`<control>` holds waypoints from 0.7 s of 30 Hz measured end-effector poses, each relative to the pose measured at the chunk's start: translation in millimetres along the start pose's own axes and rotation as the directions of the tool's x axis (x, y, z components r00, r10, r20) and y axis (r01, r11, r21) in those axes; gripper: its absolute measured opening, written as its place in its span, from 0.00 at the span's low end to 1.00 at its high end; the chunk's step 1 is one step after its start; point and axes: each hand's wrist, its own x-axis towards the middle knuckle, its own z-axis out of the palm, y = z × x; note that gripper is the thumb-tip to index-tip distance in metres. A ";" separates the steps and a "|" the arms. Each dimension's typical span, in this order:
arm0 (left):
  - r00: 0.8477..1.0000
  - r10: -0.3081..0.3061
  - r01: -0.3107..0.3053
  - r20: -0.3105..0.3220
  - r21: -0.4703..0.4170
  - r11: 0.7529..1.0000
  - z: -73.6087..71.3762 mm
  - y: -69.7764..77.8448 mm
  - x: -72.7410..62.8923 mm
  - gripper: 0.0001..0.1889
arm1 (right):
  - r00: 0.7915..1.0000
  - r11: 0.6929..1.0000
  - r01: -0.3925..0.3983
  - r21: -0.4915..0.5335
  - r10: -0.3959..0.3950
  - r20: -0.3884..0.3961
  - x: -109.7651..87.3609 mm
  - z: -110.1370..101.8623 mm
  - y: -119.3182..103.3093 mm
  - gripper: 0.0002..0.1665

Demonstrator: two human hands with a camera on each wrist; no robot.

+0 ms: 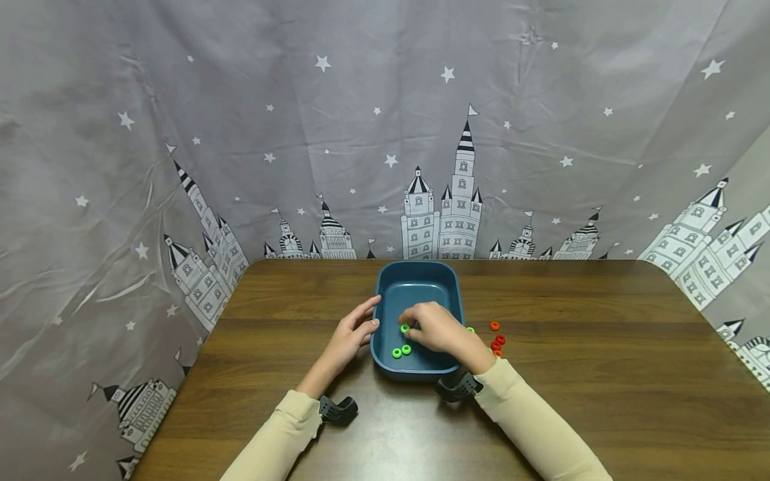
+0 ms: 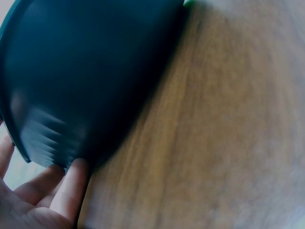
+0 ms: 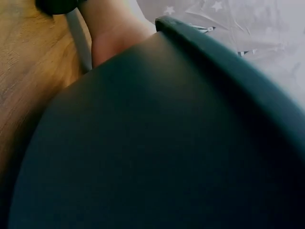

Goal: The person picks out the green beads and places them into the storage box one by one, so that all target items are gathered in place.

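Note:
A deep blue plastic bin (image 1: 415, 377) stands on the wooden table. Reaching inside it, my right hand (image 1: 434, 326) pinches a small green ring (image 1: 405, 329) between thumb and fingers. Two more green rings, one a little left of the other (image 1: 397, 353), lie on the bin's floor just below that hand. My left hand (image 1: 351, 332) rests against the bin's left wall, fingers extended. The left wrist view shows its fingertips (image 2: 71, 183) touching the outer wall. In the right wrist view the bin's side (image 3: 143, 138) fills most of the picture and hides the right hand.
Right of the bin, on the table (image 1: 601, 361), lie an orange ring (image 1: 494, 326), red rings (image 1: 500, 339) and another orange ring (image 1: 498, 354) partly behind the right forearm. A green ring (image 1: 471, 330) peeks out beside the bin's right wall. A grey castle-print curtain (image 1: 361, 133) hangs behind.

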 end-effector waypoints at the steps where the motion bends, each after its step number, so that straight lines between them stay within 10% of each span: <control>1: 1.000 0.001 -0.001 0.001 0.001 1.000 -0.1 -0.2 0.0 0.29 | 1.000 1.000 -0.004 -0.001 0.004 0.004 -0.1 0.3 -0.1 0.12; 21: 1.000 0.001 -0.001 -0.010 -0.001 1.000 -0.5 -0.7 0.1 0.28 | 0.993 0.997 -0.071 0.014 0.070 0.090 -1.2 5.6 -1.9 0.10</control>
